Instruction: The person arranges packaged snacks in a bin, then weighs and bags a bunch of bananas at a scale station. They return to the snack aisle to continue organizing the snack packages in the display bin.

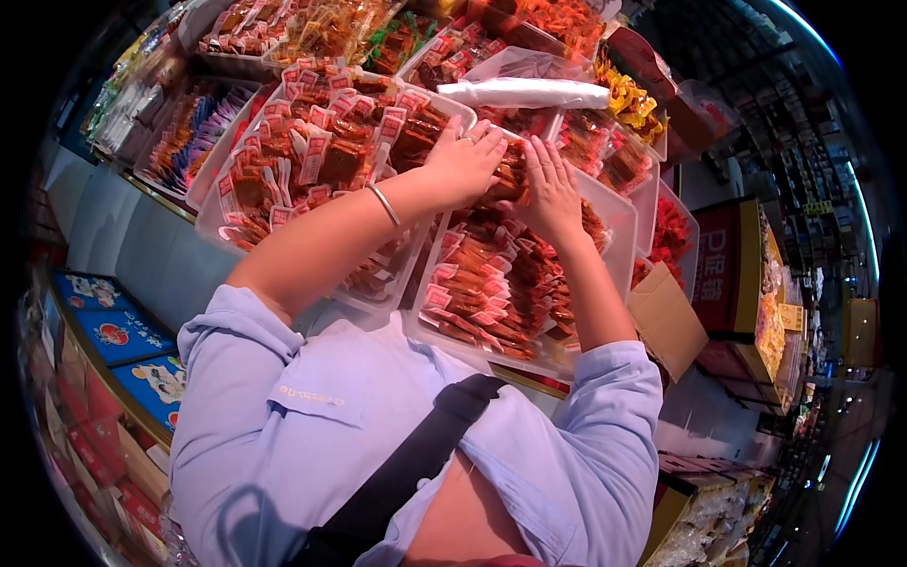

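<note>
Both my hands rest on red-brown snack packets (511,173) at the far end of a translucent plastic bin (616,212). My left hand (464,159), with a ring and a bangle at the wrist, reaches over the bin's left rim, fingers spread. My right hand (553,188) lies flat against the packets' right side, fingers pointing away from me. Whether either hand grips a packet is hidden. Nearer me in the same bin stand rows of packets (475,283). Another bin of similar packets (340,156) is at the left. A rolled white plastic bag (524,93) lies just beyond my hands.
More bins hold yellow-wrapped snacks (627,92), red packets (669,230) and purple and orange packets (202,135). A cardboard flap (668,319) sticks out at the right, near a red display box (723,266). Blue printed panels (120,337) stand at the left.
</note>
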`<state>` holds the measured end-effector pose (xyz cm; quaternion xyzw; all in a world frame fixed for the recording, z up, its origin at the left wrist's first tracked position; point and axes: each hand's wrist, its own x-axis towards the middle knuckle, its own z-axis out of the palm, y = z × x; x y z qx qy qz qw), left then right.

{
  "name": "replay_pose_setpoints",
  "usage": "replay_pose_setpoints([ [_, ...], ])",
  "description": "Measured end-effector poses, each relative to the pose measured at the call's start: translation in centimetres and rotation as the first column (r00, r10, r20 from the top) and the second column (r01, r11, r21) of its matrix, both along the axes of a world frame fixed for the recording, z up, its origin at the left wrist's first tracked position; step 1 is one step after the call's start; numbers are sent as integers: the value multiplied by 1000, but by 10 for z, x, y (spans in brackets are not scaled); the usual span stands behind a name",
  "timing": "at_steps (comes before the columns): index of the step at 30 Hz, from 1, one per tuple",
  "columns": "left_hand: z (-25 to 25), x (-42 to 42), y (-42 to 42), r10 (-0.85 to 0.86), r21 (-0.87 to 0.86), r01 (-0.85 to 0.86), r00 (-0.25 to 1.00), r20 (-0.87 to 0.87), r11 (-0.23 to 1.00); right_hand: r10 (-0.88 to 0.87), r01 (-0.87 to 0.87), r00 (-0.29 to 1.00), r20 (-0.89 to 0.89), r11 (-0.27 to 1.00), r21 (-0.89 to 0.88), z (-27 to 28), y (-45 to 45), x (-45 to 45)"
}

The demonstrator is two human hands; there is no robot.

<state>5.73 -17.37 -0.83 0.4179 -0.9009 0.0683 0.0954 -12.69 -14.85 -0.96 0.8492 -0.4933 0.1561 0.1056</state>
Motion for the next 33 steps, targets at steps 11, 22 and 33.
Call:
replay_pose_setpoints([
  [11,7,40,-20,32,76,-5,932,-361,997,-36,39,997,66,998,-58,4,13,0],
  [22,17,136,-10,147,333,-46,947,-285,942,219,-200,952,216,974,-105,41,25,67],
  [33,67,123,29,204,289,268,304,-931,919,-332,-565,326,885,682,464,37,26,116],
])
